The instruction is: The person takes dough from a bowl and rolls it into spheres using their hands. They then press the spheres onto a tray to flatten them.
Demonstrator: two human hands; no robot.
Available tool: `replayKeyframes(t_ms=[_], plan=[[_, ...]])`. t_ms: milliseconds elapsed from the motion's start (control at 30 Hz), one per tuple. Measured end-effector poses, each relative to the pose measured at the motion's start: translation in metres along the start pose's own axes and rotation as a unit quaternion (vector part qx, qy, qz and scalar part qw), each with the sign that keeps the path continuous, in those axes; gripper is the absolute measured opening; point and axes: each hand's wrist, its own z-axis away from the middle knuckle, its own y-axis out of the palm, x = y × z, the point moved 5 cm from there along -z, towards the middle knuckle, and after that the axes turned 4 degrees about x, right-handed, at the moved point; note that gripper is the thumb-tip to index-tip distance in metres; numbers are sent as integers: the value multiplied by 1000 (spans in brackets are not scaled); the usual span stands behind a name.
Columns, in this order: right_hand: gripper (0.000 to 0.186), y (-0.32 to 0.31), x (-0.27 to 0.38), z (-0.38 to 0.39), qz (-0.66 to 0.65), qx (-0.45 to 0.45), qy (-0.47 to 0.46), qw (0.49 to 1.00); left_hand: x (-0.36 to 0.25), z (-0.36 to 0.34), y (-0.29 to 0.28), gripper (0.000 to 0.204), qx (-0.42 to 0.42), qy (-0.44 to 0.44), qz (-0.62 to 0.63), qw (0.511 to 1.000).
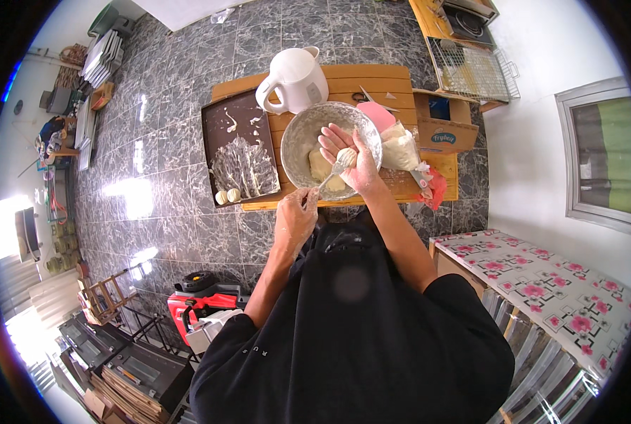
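My left hand (296, 218) is closed around the handle of a metal fork (327, 181), whose tines touch a small ridged dough ball (346, 157). That ball rests on the upturned palm of my right hand (358, 166), whose fingers are stretched out. Both hands have pale dough or flour on them. Under my right hand stands a large metal bowl (296, 134), its inner wall smeared white, with a lump of pale dough (319, 167) inside. Left of the bowl lies a dark baking tray (213, 152) streaked with white; two ridged dough balls (228, 196) sit in its near left corner.
The wooden table (372, 74) also bears a white jug kettle (295, 76), scissors (367, 97), a pink round item (376, 116) and an open plastic bag (399, 150) with pale contents. A cardboard box (444, 131) stands to the right. Behind me at left is a red machine (188, 311).
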Motion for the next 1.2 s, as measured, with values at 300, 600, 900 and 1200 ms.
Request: replayKeyframes(t_ms=[300,600,900,1200], plan=[[59,2,1,0,6,-18,3,1000,-3,-2,2,25,-5,-4,-4,1000],[58,3,2,-1,7,-21,8,1000,-7,-4,2,28,6,-22,6,1000],[57,4,2,-4,5,-18,13,1000,-4,-6,1,27,8,-17,5,1000],[53,5,1,-3,-9,-10,16,1000,-7,-6,0,28,20,-26,-4,999]])
